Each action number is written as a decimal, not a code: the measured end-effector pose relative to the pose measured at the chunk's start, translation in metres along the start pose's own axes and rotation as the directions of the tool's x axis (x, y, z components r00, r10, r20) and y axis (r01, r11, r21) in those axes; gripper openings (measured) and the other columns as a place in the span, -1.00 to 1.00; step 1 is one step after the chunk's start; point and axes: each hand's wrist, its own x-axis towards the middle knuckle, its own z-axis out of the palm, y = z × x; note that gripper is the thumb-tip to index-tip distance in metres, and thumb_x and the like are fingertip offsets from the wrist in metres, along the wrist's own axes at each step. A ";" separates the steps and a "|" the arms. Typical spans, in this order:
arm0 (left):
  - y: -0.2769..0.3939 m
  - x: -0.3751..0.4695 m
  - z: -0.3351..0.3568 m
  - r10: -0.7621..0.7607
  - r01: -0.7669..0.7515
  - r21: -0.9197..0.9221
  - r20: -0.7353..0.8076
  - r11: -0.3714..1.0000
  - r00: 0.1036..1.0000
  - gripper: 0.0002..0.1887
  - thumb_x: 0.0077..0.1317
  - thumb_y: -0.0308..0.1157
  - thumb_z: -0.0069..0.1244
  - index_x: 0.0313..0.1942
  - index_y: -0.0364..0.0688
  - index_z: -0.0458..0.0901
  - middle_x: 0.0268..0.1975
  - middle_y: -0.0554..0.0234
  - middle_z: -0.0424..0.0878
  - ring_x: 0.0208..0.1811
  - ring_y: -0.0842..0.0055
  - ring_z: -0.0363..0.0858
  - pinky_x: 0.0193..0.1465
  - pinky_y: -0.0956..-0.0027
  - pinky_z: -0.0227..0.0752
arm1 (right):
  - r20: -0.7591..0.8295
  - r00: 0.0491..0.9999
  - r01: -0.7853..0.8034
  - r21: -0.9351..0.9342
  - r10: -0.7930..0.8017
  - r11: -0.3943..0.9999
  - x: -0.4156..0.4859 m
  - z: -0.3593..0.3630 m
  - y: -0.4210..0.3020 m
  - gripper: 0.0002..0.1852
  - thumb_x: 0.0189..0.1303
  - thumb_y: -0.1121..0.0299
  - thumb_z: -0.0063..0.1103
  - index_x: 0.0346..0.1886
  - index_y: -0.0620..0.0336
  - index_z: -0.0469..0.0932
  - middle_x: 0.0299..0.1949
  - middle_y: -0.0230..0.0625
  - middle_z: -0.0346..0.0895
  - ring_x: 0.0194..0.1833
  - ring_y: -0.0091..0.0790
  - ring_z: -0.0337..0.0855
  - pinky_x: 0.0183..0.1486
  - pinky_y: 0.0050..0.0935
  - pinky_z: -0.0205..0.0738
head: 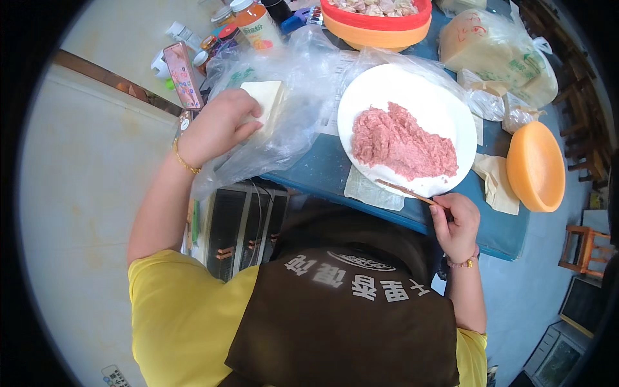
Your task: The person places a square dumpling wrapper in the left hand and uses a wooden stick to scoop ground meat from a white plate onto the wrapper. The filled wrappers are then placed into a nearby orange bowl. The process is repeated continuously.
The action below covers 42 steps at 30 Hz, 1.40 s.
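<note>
At the near corner of a stack of pale square dough wrappers (271,92), my left hand (225,121) rests with its fingers curled and its thumb below them. Whether a sheet is pinched between them is hard to see. The stack lies on a clear plastic bag (309,82). In my right hand (457,222) is a thin wooden stick (406,190), held between thumb and fingers, its far end over the near rim of a white plate (411,82). Raw minced meat (401,142) is heaped on that plate. A thin pale square sheet (372,191) lies partly under the plate.
Beyond the plate stands an orange basin with a red rim (377,26), holding pale folded pieces. Jars and bottles (258,29) and a propped phone (184,75) line the left. On the right are a tied plastic bag (498,53) and a tilted orange bowl (537,167) on the blue table (503,237).
</note>
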 end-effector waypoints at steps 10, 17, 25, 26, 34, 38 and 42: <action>-0.093 -0.031 0.032 -0.669 -0.133 -0.968 -0.244 0.213 0.702 -0.67 0.50 -0.33 -0.08 0.20 -0.22 0.50 0.17 0.23 0.58 0.17 0.46 0.55 0.32 0.25 0.37 | -0.081 0.976 -0.214 -0.236 0.200 0.948 0.002 -0.022 -0.025 -0.94 0.19 0.48 0.32 -0.36 0.23 0.62 -0.52 -0.18 0.57 -0.50 -0.15 0.60 -0.43 -0.31 0.47; 0.050 -0.039 0.050 -0.208 -0.153 -0.586 0.028 -0.796 0.978 -0.43 0.48 -0.15 -0.15 0.38 -0.26 0.30 0.45 -0.01 0.32 0.48 0.12 0.26 0.49 -0.17 0.14 | 0.032 0.996 0.087 -0.583 -0.084 0.808 0.017 -0.033 -0.033 -0.84 0.09 0.41 0.39 -0.48 0.09 0.53 -0.56 -0.32 0.47 -0.52 -0.19 0.53 -0.46 -0.27 0.44; 0.105 -0.045 0.089 -0.134 -0.039 -0.394 0.215 -0.918 0.968 -0.37 0.52 0.05 -0.31 0.40 -0.21 0.27 0.41 0.02 0.37 0.42 0.11 0.36 0.42 -0.07 0.23 | 0.098 0.993 0.104 -0.516 -0.062 0.850 0.011 -0.016 -0.020 -0.78 0.09 0.38 0.38 -0.55 0.10 0.48 -0.59 -0.30 0.45 -0.53 -0.18 0.53 -0.48 -0.25 0.43; 0.106 -0.047 0.090 -0.164 -0.057 -0.381 0.254 -0.923 0.953 -0.37 0.53 0.05 -0.34 0.39 -0.22 0.29 0.40 0.02 0.39 0.41 0.13 0.37 0.42 -0.04 0.25 | 0.101 0.994 0.087 -0.524 -0.039 0.847 0.011 -0.015 -0.023 -0.78 0.10 0.37 0.38 -0.55 0.11 0.48 -0.60 -0.29 0.45 -0.54 -0.17 0.53 -0.48 -0.24 0.43; 0.121 -0.042 0.086 -0.206 0.098 -0.517 0.499 -0.850 0.842 -0.45 0.58 -0.04 -0.42 0.35 -0.23 0.33 0.32 0.06 0.48 0.34 0.17 0.46 0.36 0.06 0.33 | 0.089 0.994 -0.014 -0.417 0.057 0.909 0.005 -0.018 -0.034 -0.77 0.18 0.35 0.34 -0.53 0.13 0.49 -0.61 -0.22 0.50 -0.55 -0.11 0.56 -0.47 -0.19 0.45; 0.126 -0.042 0.084 -0.221 0.140 -0.565 0.522 -0.813 0.824 -0.45 0.58 -0.04 -0.43 0.34 -0.22 0.33 0.31 0.06 0.49 0.31 0.17 0.49 0.33 0.06 0.36 | 0.087 0.988 -0.057 -0.551 0.126 0.833 0.006 -0.026 -0.027 -0.78 0.20 0.32 0.32 -0.52 0.13 0.52 -0.62 -0.21 0.49 -0.55 -0.08 0.57 -0.48 -0.17 0.45; 0.131 -0.041 0.082 -0.220 0.202 -0.574 0.580 -0.794 0.784 -0.46 0.58 -0.04 -0.44 0.34 -0.22 0.34 0.29 0.07 0.50 0.26 0.19 0.52 0.28 0.08 0.40 | 0.164 0.973 -0.080 -0.422 0.163 0.903 0.004 -0.020 -0.038 -0.78 0.20 0.31 0.31 -0.51 0.15 0.53 -0.60 -0.17 0.52 -0.53 -0.06 0.58 -0.47 -0.17 0.46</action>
